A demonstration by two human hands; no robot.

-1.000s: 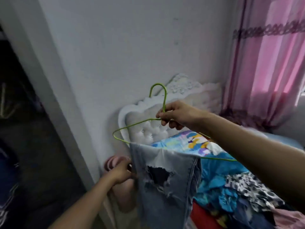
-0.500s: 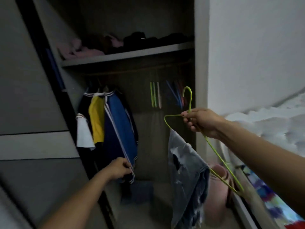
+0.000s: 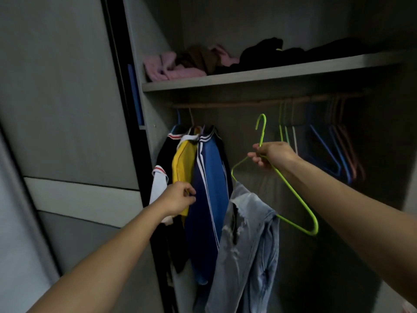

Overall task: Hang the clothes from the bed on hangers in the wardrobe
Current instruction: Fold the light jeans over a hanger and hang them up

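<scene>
My right hand [image 3: 273,154] grips a green wire hanger [image 3: 293,193] at the base of its hook. The hanger tilts down to the right. Ripped light-blue jeans [image 3: 248,245] are draped over its bottom bar and hang down near its left end. The hook sits below the wardrobe rail [image 3: 237,104], apart from it. My left hand [image 3: 178,197] has curled fingers in front of the hanging yellow shirt [image 3: 180,163], at the edge of a blue striped jacket [image 3: 212,177]. Nothing shows between its fingers.
Several empty coloured hangers [image 3: 334,154] hang at the rail's right end, with a gap between them and the hung clothes. A shelf [image 3: 270,72] above holds pink and dark folded clothes. The grey wardrobe door [image 3: 67,109] stands to the left.
The view swung from the bed to the open wardrobe. My right hand carried the hanger with the jeans up toward the rail. My left hand let go of the jeans and moved to the hung clothes.
</scene>
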